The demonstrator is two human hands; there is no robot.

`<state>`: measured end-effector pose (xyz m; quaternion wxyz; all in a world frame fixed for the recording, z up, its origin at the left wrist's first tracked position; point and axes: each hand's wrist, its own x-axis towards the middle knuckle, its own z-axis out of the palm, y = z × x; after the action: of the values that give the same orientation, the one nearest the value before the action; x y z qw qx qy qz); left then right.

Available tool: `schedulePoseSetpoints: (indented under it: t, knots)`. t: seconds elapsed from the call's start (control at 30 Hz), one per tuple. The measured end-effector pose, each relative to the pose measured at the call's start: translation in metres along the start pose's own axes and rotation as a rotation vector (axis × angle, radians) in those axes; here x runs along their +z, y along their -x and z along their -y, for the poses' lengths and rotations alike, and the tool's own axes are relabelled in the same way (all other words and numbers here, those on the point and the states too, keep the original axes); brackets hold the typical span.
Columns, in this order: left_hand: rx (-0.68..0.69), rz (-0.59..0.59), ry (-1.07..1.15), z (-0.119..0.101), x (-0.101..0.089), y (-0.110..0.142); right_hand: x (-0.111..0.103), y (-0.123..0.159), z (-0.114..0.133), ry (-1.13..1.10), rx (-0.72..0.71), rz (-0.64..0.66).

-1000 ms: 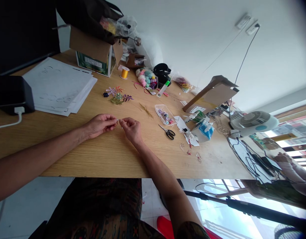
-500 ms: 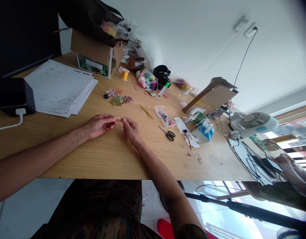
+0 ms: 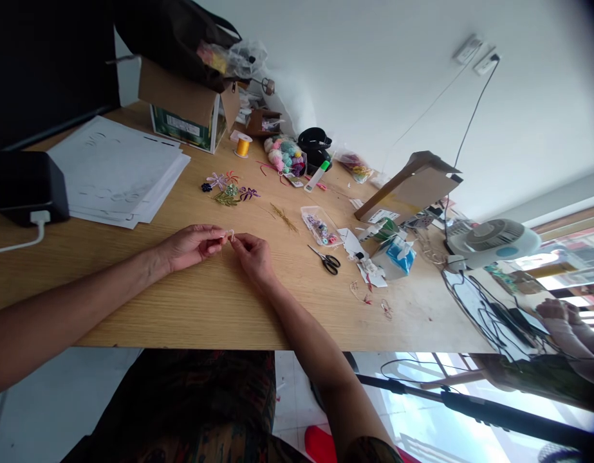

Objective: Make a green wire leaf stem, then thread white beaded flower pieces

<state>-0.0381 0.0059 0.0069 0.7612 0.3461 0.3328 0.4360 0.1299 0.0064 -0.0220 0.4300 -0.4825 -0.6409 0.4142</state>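
The left hand (image 3: 193,247) and the right hand (image 3: 253,257) are close together, low over the bench (image 3: 190,308). Both hands pinch a tiny pale bit of wire (image 3: 228,236) between their fingers. It is too small to see well.

Wire flowers (image 3: 226,193) lie on the bench just past the hands. Farther along is a clear plastic box (image 3: 320,225) with small colored beads inside. A clear bag (image 3: 283,154) is full of soft colored balls. A brown paper box (image 3: 185,109) stands with its flaps open, and a plastic bag (image 3: 241,61) sits on top. Black scissors (image 3: 329,262) lie near a blue and white packet (image 3: 400,257).
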Motion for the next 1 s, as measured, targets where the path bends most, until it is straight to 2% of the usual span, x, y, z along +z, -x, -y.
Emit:
schedulePoseSetpoints:
  t: [0.13,0.2,0.37,0.5,0.67,0.77,0.87,1.0]
  knots:
    - [-0.133,0.093,-0.044,-0.001,0.002,0.004,-0.003,-0.002,-0.003,0.034,-0.091,-0.057]
    - [-0.137,0.100,-0.061,-0.001,0.003,0.005,-0.005,-0.001,-0.003,0.097,-0.145,-0.040]
    - [0.086,-0.064,-0.119,0.000,0.005,0.001,-0.004,0.004,0.001,0.247,-0.234,0.081]
    - [0.273,-0.178,-0.332,-0.001,0.003,-0.002,-0.003,0.007,0.005,0.324,-0.272,0.136]
    - [0.358,-0.283,-0.666,-0.001,-0.004,-0.005,-0.008,0.009,0.010,0.473,-0.414,0.064]
    - [0.360,-0.244,-0.783,0.002,-0.004,-0.006,-0.014,0.006,0.012,0.491,-0.443,-0.030]
    - [0.339,-0.157,-0.823,0.005,-0.001,-0.005,-0.018,0.000,0.009,0.436,-0.430,-0.114]
    - [0.226,0.003,-0.771,0.008,0.003,-0.001,-0.020,-0.008,0.000,0.323,-0.330,-0.113]
